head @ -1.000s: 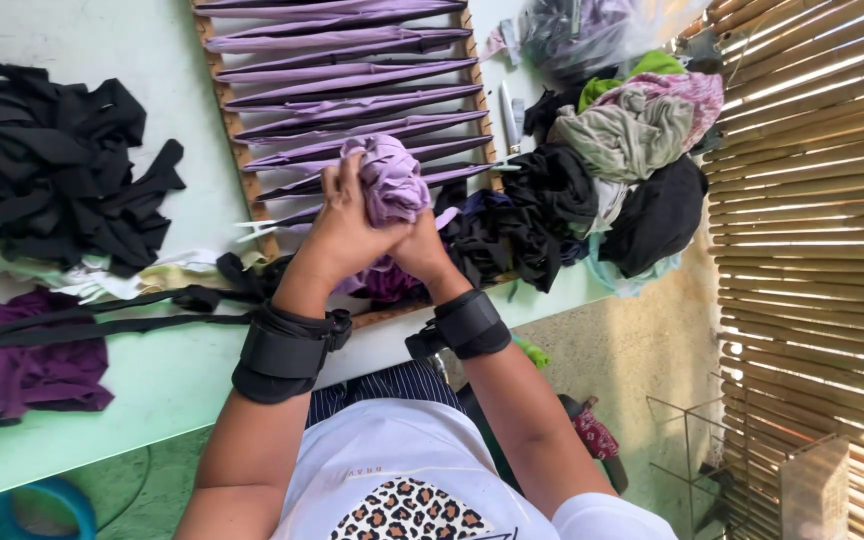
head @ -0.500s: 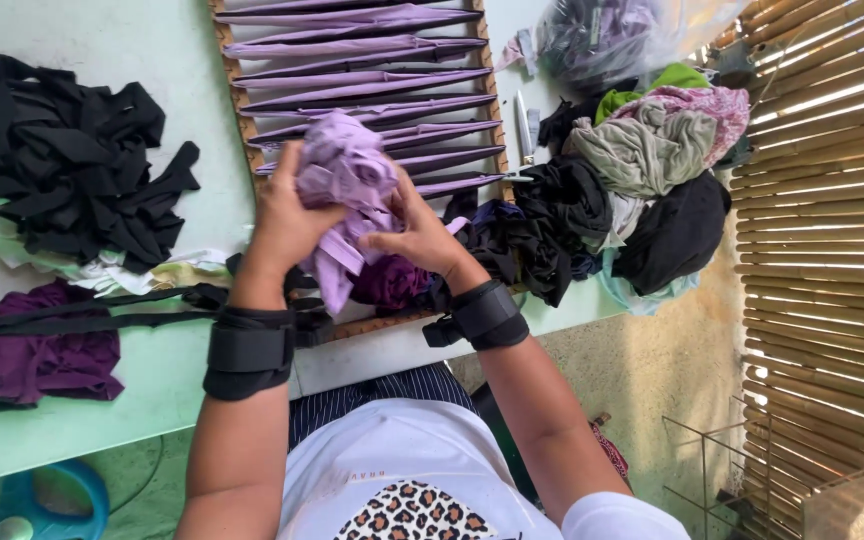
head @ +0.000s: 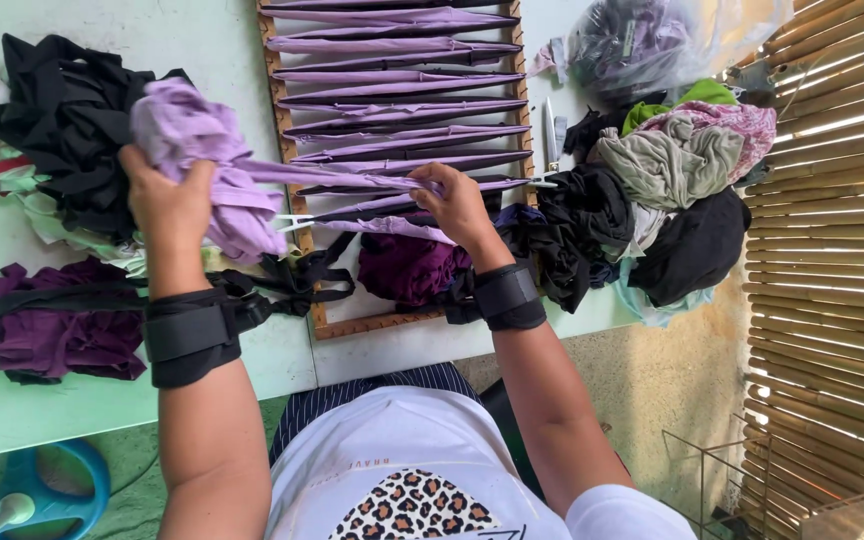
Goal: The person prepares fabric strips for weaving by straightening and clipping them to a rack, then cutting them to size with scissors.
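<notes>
Over the table, head view: your two hands worked above a pale green table (head: 62, 420), its near edge running just in front of your torso.
Left hand: your left hand (head: 167, 205) was closed tight around a bunched wad of lilac cloth (head: 202, 150), held up over the table left of the frame.
Right hand: your right hand (head: 457, 200) pinched the far end of a lilac strip (head: 342, 178) pulled out from that wad, fingers narrow on it, above the frame's near rows.
Strip: it ran taut between your hands, crossing the frame's left rail.
Frame: a wooden loom frame (head: 292, 240) lay flat, strung with purple strips across most of its length; its near rail sat close to the table edge.
Left margin: a black cloth heap (head: 62, 120) touched your wad; a dark purple pile (head: 47, 325) lay near the table edge.
Right margin: mixed clothes (head: 672, 170) crowded the table up to the bamboo screen (head: 832, 250); scissors (head: 549, 140) lay just beside the frame.
Open room: bare table showed only between the frame and the purple pile.
</notes>
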